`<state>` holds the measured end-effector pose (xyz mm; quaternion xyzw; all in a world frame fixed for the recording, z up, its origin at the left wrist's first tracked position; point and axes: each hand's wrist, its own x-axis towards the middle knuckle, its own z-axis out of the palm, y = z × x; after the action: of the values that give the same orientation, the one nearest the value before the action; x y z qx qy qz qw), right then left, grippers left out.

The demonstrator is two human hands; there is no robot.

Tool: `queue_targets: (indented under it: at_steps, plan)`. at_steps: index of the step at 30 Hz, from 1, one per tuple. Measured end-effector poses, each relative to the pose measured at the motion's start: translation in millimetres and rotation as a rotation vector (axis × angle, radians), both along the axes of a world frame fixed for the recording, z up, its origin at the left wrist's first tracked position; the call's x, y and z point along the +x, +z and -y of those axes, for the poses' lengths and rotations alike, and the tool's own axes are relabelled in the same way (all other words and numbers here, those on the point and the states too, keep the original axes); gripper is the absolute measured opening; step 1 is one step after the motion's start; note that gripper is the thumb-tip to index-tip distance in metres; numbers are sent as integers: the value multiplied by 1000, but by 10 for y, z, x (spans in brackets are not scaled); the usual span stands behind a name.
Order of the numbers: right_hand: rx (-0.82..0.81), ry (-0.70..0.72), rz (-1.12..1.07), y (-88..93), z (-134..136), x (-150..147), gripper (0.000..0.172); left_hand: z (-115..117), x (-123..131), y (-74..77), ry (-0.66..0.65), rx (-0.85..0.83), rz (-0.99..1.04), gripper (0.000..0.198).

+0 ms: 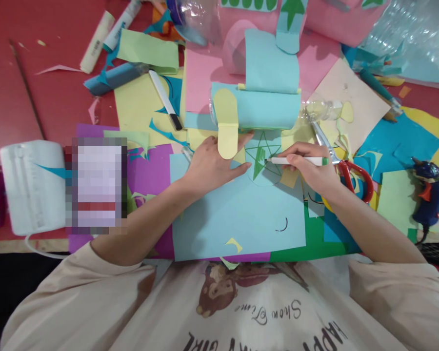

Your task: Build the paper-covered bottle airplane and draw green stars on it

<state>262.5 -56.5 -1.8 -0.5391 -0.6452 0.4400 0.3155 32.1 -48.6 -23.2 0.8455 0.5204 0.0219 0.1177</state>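
My right hand point(310, 165) grips a white marker point(303, 160) with a green end, its tip on a green star outline point(263, 155) that is partly coloured in. The star is drawn on a light blue sheet point(237, 214), inside a faint circle. My left hand point(219, 163) lies on the sheet left of the star, thumb and forefinger spread apart. Just beyond it lies a bottle wrapped in light blue paper point(267, 108), with a yellow paper strip point(227, 139) hanging over my left hand's fingers and hiding some of them.
Red-handled scissors point(354, 180) lie right of my right hand. A blue glue gun point(429, 195) sits at the far right. Paper scraps, a white-and-black marker point(165, 100) and pink paper pieces point(205, 73) spread beyond. A white device point(34, 187) with a cable is at the left.
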Motion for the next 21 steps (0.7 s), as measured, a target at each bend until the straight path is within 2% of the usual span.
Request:
queue_targets:
  at_steps: [21]
  plan:
    - [27, -39, -29, 0, 0, -8, 16, -1, -9, -21, 4, -3, 41, 59]
